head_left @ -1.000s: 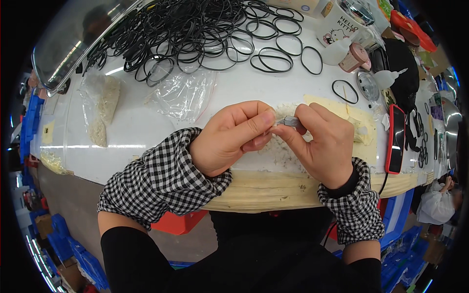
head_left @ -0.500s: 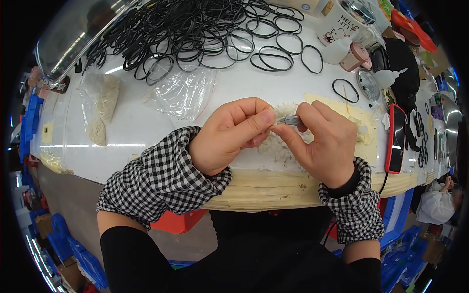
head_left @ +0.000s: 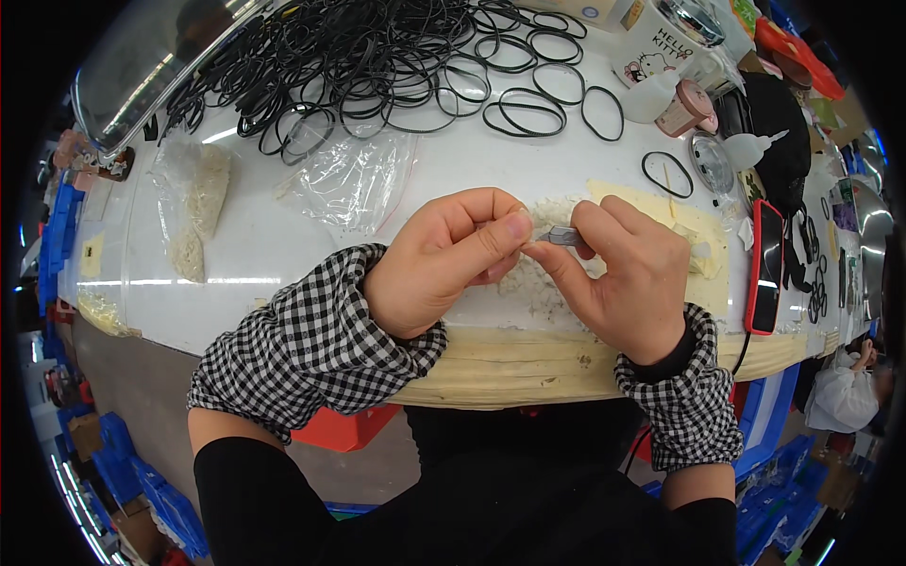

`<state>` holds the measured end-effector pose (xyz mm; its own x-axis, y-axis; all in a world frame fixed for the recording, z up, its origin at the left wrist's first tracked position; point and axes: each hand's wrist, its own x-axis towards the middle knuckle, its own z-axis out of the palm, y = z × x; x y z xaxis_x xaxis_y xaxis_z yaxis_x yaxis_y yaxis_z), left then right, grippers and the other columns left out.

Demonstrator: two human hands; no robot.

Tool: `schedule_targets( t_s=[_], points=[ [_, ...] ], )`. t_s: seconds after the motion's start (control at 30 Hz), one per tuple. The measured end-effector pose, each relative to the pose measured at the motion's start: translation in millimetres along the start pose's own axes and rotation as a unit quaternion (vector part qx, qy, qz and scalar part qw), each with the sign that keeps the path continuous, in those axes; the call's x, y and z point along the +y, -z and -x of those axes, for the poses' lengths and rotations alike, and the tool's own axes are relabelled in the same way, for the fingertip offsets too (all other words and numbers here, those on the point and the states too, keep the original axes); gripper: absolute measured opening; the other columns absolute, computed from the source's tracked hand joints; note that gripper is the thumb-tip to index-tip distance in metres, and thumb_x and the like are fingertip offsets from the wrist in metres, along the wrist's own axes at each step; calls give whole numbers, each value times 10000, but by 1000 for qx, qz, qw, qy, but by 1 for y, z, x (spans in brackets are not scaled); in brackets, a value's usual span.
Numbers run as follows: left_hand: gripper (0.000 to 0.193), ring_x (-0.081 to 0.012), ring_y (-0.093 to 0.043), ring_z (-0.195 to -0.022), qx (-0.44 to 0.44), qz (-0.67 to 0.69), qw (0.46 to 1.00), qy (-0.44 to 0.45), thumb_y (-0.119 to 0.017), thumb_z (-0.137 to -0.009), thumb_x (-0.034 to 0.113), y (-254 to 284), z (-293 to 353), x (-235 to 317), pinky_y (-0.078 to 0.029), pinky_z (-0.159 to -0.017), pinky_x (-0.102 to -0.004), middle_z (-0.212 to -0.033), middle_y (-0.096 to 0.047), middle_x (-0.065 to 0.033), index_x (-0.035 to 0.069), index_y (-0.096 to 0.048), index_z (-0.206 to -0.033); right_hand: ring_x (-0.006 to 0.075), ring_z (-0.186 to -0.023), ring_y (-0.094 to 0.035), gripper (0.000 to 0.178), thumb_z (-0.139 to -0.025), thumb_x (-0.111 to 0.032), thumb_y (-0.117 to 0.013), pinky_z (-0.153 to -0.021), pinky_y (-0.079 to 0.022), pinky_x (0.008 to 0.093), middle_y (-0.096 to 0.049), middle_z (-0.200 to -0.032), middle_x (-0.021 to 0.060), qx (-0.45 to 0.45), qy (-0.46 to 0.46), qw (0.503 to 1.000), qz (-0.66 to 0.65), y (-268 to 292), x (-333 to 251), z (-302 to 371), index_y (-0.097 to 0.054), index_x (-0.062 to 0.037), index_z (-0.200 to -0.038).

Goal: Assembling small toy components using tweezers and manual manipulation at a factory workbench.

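My left hand [head_left: 451, 257] is closed in a pinch, thumb against forefinger, on something too small to make out. Close against it, my right hand [head_left: 625, 274] grips a small grey metal blade [head_left: 564, 236], whose handle, if any, is hidden in the fingers. The blade's tip points left, near the pinched left fingertips, and the right thumb tip reaches the same spot. Below both hands, a pile of small whitish pieces [head_left: 533, 288] is spread on the white table [head_left: 293, 241] near its wooden front edge [head_left: 510, 368].
Black rubber rings [head_left: 359, 57] heap at the back. A clear bag of whitish pieces [head_left: 203, 203] and a flat clear bag [head_left: 354, 179] lie left. Yellow paper [head_left: 713, 274], a red-edged phone [head_left: 766, 269], a squeeze bottle [head_left: 651, 97] and a pink jar [head_left: 684, 108] stand or lie right.
The blade has turned slightly in my right fingers, showing more of its flat side. Both hands stay in nearly the same place.
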<state>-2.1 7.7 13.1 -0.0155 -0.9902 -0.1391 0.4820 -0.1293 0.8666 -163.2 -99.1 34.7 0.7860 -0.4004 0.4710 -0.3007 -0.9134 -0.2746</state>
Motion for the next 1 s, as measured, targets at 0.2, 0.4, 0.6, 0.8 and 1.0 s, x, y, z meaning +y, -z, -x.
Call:
schedule_targets(
  t_s=[0.2, 0.4, 0.6, 0.8, 1.0],
  points=[
    [227, -57, -357, -682, -36, 42, 998, 16, -466, -982, 258, 2, -1, -1, -319, -619, -191, -764, -424, 34, 44, -497, -914, 174, -449, -489, 361, -754, -362, -736, -391, -352, 295, -454, -549, 10, 14, -8, 999, -38, -1, -1, -1, -518, -94, -650],
    [240, -56, -352, -689, -70, 82, 994, 26, -444, -991, 269, 3, -2, -2, -330, -628, -192, -779, -411, 30, 43, -484, -922, 172, -444, -489, 361, -760, -360, -732, -390, -353, 294, -457, -546, 9, 13, -2, 999, -51, -1, 1, 0, -515, -95, -646],
    [235, -56, -351, -688, -76, 87, 993, 28, -447, -990, 271, 3, -3, -2, -327, -632, -194, -777, -411, 31, 45, -479, -933, 174, -436, -483, 373, -768, -365, -726, -391, -353, 288, -457, -539, 13, -6, -6, 998, -65, 1, 0, 1, -505, -91, -641],
    [214, -59, -353, -690, -86, 98, 991, 36, -462, -983, 273, 3, -2, -1, -324, -647, -200, -790, -425, 31, 61, -474, -949, 176, -438, -484, 378, -772, -377, -718, -392, -353, 288, -461, -546, 14, 13, -6, 997, -79, 0, 0, 0, -509, -92, -639],
    [210, -60, -353, -695, -88, 102, 990, 33, -471, -978, 272, 4, -2, -2, -325, -657, -198, -795, -433, 34, 64, -474, -955, 173, -436, -478, 378, -766, -380, -722, -388, -346, 294, -444, -546, 12, 2, -1, 998, -56, 2, 0, 1, -509, -92, -644]
  ],
)
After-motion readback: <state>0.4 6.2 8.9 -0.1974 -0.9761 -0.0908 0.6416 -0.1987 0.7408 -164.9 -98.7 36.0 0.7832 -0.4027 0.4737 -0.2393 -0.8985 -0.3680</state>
